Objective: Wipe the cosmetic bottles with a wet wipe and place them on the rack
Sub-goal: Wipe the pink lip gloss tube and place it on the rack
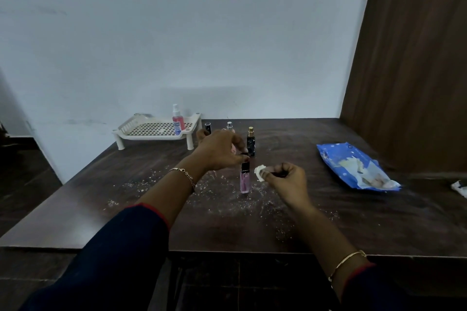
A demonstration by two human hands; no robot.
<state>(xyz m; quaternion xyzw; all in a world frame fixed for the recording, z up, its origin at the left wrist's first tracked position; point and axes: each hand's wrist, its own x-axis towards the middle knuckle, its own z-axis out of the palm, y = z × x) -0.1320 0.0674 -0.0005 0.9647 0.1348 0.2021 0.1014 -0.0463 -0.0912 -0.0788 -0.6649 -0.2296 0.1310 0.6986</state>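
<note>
A slim pink bottle (pixel 244 179) with a black cap stands upright mid-table. My left hand (pixel 219 149) pinches its cap from above. Just right of the bottle, my right hand (pixel 285 177) is closed around a crumpled white wet wipe (pixel 260 172). The white slotted rack (pixel 154 131) sits at the back left against the wall and holds a pink spray bottle (pixel 177 121). Behind my left hand stand a dark bottle with a gold top (pixel 251 141), a small black-capped bottle (pixel 208 128) and a silver-topped one (pixel 229 126), partly hidden.
A blue wet-wipe pack (pixel 353 165) lies open on the right of the dark wooden table (pixel 101 197). White crumbs and dust are scattered around the pink bottle. A brown wooden panel (pixel 409 58) rises at the right; a white scrap (pixel 460 188) lies at the right edge.
</note>
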